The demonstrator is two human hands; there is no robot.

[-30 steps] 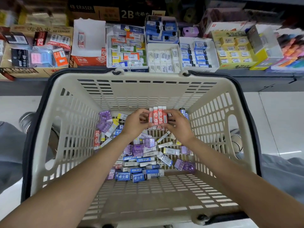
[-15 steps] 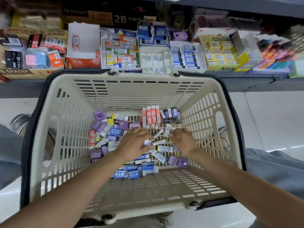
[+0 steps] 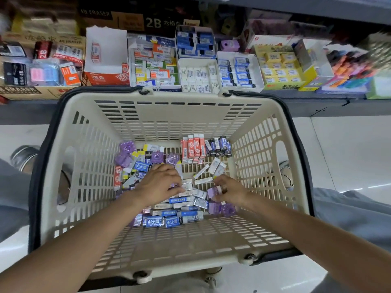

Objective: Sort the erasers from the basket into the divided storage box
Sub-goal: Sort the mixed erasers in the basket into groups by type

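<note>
- The shelf (image 3: 317, 94) of boxed stock runs beyond the far rim, and its divided storage box (image 3: 220, 75), white and partly filled, sits close so sorted rows travel a short way, I judge.
- The basket (image 3: 148, 115) stands between me and that shelf, holding the erasers loose on its floor.
- A red row (image 3: 193, 148) and a dark blue row (image 3: 220, 145) stand upright against the far wall, apparently grouped by kind, well ahead of both hands.
- My left hand (image 3: 158, 185) lies palm-down on the mixed pile, its fingers (image 3: 177, 190) curled onto white erasers (image 3: 187, 187); whether they grip one, I cannot tell.
- My right hand (image 3: 229, 192) pinches a purple eraser (image 3: 212, 192) at its fingertips, more purple ones just beneath.
</note>
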